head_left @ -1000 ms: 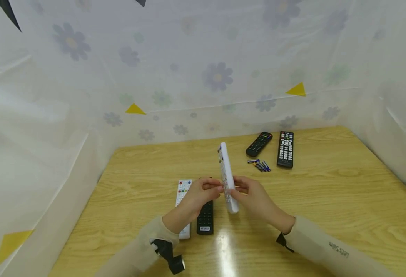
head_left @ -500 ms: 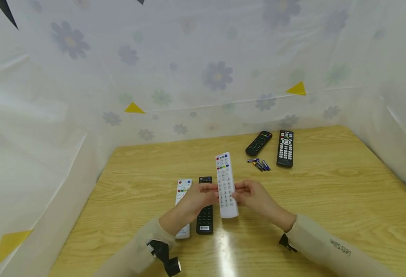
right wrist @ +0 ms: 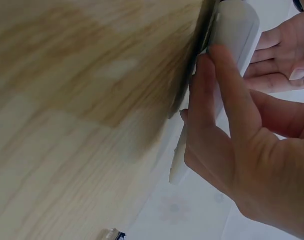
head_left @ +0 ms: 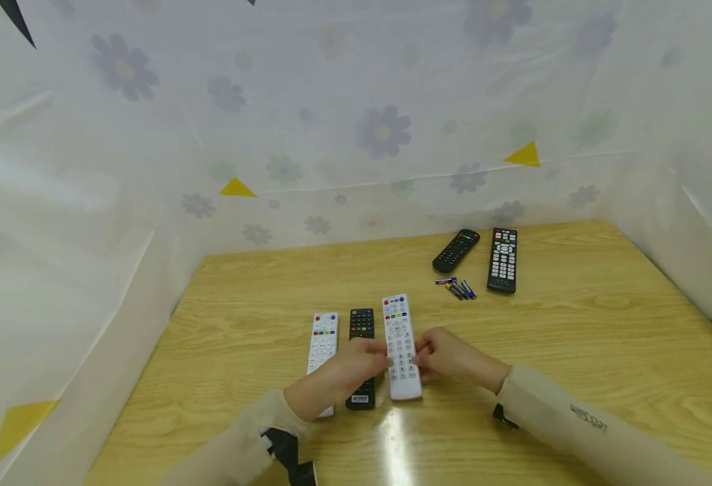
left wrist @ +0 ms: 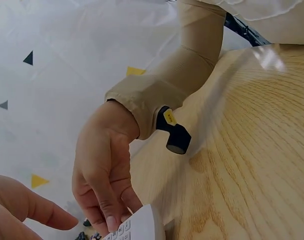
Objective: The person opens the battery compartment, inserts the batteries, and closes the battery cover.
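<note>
- Wooden table (head_left: 240, 290) lies beneath the held white remote (head_left: 406, 387).
- Right hand (head_left: 453, 354) pinches its right edge.
- Left hand (head_left: 352, 368) at its left edge; grip unclear.

The place is a small screened-off booth: pale sheeting (head_left: 307, 148), flower-printed on the far side and dotted with yellow triangles (head_left: 237, 189), closes in a wood-grain worktop (head_left: 574, 337) left, right and far.
</note>
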A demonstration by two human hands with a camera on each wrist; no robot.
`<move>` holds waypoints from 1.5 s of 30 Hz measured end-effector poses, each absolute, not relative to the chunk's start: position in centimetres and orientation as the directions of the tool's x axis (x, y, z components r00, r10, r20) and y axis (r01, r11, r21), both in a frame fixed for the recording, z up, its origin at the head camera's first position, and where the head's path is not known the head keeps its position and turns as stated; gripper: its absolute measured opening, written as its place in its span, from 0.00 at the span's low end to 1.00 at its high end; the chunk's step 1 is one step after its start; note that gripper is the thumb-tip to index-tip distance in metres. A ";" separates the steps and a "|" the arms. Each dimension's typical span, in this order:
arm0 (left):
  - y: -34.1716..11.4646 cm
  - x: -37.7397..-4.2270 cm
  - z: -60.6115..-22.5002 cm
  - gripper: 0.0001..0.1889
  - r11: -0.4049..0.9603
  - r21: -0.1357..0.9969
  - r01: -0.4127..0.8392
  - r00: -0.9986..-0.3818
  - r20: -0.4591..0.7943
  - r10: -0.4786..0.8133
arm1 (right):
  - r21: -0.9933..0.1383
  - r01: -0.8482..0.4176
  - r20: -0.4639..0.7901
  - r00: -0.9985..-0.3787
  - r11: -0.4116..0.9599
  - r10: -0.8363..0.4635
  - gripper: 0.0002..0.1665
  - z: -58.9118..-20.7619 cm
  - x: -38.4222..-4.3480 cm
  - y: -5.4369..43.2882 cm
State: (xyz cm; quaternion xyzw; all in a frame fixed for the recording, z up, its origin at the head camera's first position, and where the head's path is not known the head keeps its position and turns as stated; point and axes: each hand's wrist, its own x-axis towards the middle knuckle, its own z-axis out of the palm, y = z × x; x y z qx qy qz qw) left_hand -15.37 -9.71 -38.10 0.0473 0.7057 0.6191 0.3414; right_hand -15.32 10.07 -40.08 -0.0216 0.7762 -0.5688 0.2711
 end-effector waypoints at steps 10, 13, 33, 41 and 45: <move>-9.7 -15.3 -38.0 0.26 0.274 0.899 -0.341 -0.759 -0.435 0.484 | -0.864 0.260 -0.425 -0.836 0.432 -0.347 0.05 -40.0 -16.0 9.9; -9.7 -15.3 -37.9 0.27 0.272 0.902 -0.334 -0.760 -0.428 0.488 | -0.865 0.250 -0.418 -0.839 0.435 -0.349 0.05 -40.1 -16.1 9.9; -8.5 -18.1 -35.5 0.23 0.470 0.869 0.153 -0.812 -0.161 0.562 | -0.728 -0.255 -0.043 -0.909 0.637 -0.414 0.03 -39.4 -13.7 12.7; -5.1 -23.1 -34.8 0.19 0.498 0.804 0.325 -0.799 -0.048 0.599 | -0.694 -0.254 0.018 -0.941 0.673 -0.337 0.03 -38.8 -12.4 14.4; -2.8 -26.6 -35.5 0.18 0.543 0.733 0.410 -0.807 0.014 0.590 | -0.696 -0.259 0.042 -0.946 0.670 -0.322 0.03 -38.6 -11.9 15.1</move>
